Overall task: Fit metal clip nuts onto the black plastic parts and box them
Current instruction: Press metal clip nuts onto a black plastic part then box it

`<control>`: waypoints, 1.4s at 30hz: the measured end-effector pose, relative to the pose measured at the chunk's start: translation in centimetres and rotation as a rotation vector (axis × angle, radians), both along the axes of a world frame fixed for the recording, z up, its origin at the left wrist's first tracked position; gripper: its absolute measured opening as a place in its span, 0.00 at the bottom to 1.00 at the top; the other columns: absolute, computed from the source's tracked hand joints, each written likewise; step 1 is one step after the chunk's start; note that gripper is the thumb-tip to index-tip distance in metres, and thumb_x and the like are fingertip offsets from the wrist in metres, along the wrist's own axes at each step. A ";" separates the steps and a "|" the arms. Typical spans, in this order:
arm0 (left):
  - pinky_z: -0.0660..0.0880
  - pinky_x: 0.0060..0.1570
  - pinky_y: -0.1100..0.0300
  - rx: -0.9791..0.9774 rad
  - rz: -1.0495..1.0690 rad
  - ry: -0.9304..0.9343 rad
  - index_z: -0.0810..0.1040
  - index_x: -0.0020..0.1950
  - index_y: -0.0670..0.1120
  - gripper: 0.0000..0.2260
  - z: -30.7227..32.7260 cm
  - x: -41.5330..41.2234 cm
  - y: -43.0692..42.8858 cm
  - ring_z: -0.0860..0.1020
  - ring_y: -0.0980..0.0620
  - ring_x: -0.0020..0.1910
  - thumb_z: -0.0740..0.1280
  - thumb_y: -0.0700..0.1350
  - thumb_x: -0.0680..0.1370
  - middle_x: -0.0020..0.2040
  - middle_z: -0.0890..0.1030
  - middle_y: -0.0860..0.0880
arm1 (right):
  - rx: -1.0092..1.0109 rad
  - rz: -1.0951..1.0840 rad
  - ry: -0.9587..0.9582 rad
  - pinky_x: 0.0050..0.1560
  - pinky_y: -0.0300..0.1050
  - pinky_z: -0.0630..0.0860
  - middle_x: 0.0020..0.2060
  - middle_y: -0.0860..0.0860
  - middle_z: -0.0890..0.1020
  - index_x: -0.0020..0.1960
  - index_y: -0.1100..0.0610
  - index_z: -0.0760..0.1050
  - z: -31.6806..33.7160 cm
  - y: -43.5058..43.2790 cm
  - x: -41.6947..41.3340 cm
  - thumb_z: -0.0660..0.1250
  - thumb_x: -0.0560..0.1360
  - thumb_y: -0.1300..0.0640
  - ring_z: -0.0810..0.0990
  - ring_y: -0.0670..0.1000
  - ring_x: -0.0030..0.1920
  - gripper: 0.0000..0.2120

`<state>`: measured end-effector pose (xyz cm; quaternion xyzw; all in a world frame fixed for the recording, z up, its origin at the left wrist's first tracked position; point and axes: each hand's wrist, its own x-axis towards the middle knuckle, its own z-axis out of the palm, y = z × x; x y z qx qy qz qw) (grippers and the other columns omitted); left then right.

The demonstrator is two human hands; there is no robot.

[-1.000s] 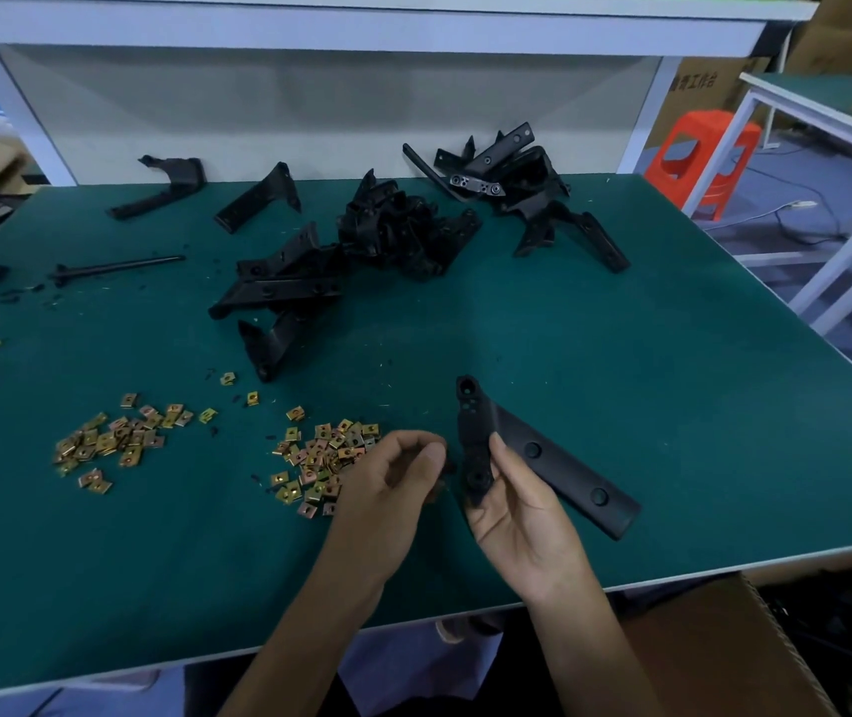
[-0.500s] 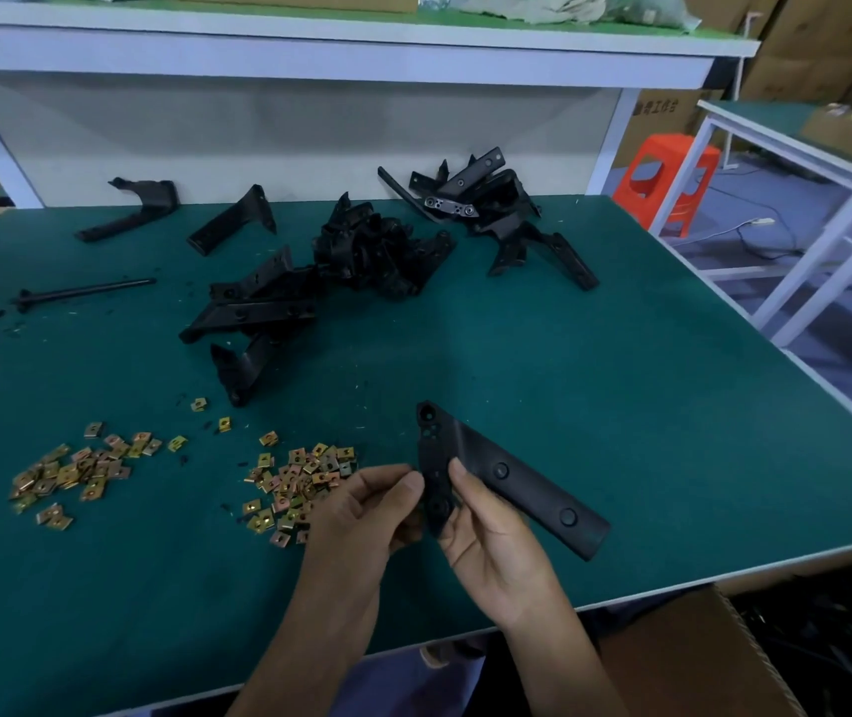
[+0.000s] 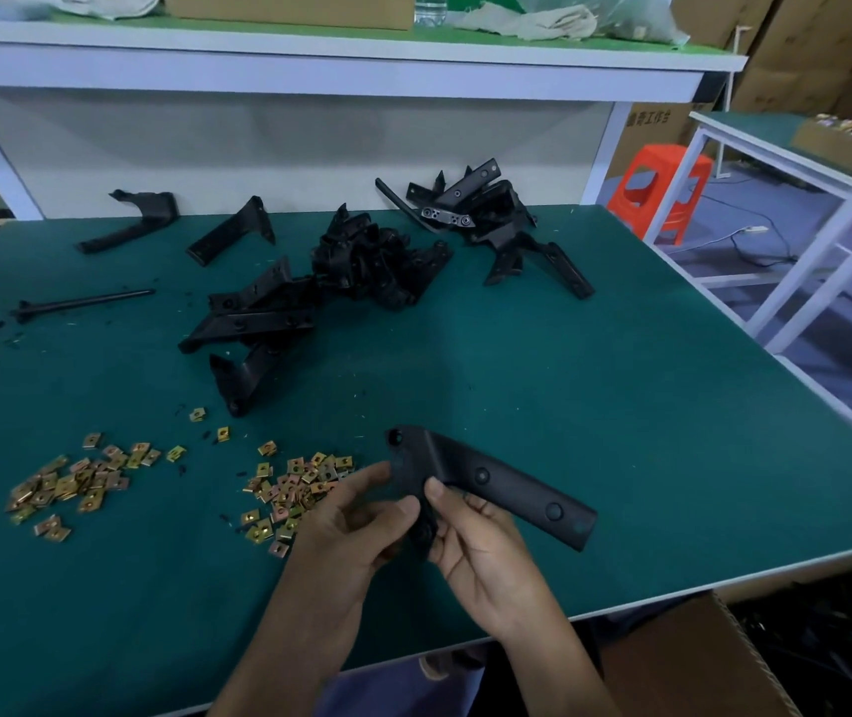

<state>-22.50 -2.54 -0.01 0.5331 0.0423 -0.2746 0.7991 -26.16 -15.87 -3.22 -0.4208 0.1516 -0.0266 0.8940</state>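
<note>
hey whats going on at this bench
A person holds one black plastic part over the green table with both hands. The right hand grips its lower end and the left hand pinches the same end, probably fitting a clip nut, though none is visible there. Loose clip nuts lie in two heaps to the left, more black parts are piled at the far side, and a cardboard box stands below the near edge.

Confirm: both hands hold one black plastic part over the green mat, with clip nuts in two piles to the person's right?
Wrong side: the head view shows the clip nuts on the person's left. The left hand and right hand do hold the black plastic part over the green mat.
</note>
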 end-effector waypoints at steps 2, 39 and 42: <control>0.77 0.45 0.54 0.043 -0.024 -0.054 0.85 0.54 0.47 0.23 0.2 0.2 0.2 0.82 0.50 0.40 0.79 0.46 0.60 0.42 0.85 0.43 | -0.005 0.013 -0.007 0.54 0.55 0.74 0.59 0.64 0.83 0.60 0.59 0.84 0.1 0.1 0.0 0.78 0.70 0.52 0.82 0.61 0.56 0.21; 0.65 0.59 0.62 1.299 -0.246 -1.055 0.77 0.65 0.57 0.13 -2.1 0.7 4.2 0.71 0.56 0.59 0.60 0.53 0.83 0.59 0.77 0.58 | 0.192 -0.055 0.047 0.35 0.39 0.80 0.48 0.56 0.85 0.57 0.58 0.84 -0.5 -0.5 0.2 0.75 0.69 0.56 0.84 0.50 0.40 0.17; 0.65 0.58 0.62 1.288 -0.255 -1.052 0.79 0.63 0.55 0.11 -2.2 0.8 4.2 0.72 0.55 0.57 0.62 0.53 0.83 0.57 0.77 0.57 | 0.183 -0.056 0.047 0.36 0.39 0.80 0.50 0.56 0.85 0.59 0.59 0.83 -0.4 -0.5 0.2 0.75 0.68 0.56 0.84 0.51 0.41 0.20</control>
